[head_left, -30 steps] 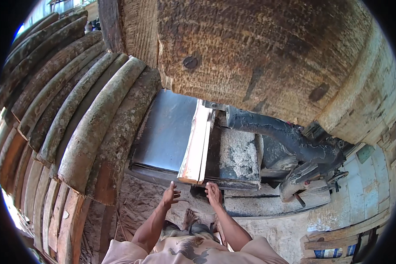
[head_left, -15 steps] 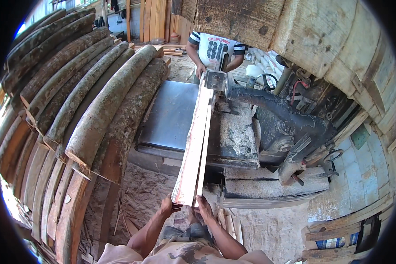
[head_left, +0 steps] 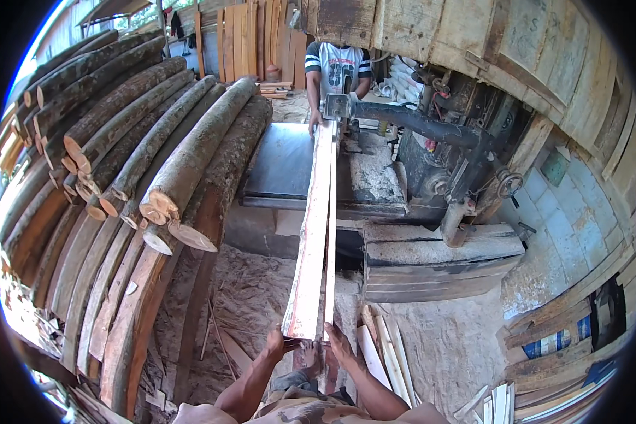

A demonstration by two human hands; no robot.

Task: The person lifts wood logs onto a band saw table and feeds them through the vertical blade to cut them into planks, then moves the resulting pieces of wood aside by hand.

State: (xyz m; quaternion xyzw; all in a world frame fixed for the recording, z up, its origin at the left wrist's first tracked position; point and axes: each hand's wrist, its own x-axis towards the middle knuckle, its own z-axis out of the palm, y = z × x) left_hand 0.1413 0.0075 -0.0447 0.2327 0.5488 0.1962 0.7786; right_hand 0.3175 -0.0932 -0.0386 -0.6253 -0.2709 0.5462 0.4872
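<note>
A long pale board (head_left: pixel 305 268) with a narrow strip (head_left: pixel 330 254) along its right side runs from the sawing machine's metal table (head_left: pixel 274 162) toward me. My left hand (head_left: pixel 279 341) is closed on the board's near end, at its left corner. My right hand (head_left: pixel 338 340) is closed on the near end of the narrow strip. Across the machine, a co-worker (head_left: pixel 326 71) stands with a hand (head_left: pixel 316 124) at the board's far end, beside the metal guide block (head_left: pixel 338 106).
Stacked logs (head_left: pixel 191 155) fill the left side. A dark machine arm (head_left: pixel 420 120) and handwheel (head_left: pixel 509 185) are at right, below wooden boarding (head_left: pixel 445 35). Loose slats (head_left: pixel 385 353) lie near my right arm. Sawdust covers the floor (head_left: pixel 445 332); upright planks (head_left: pixel 244 42) stand behind.
The board has come toward me from the machine, and my hands, open and apart from it earlier, now hold its near end. The view has tilted up, showing more of the co-worker.
</note>
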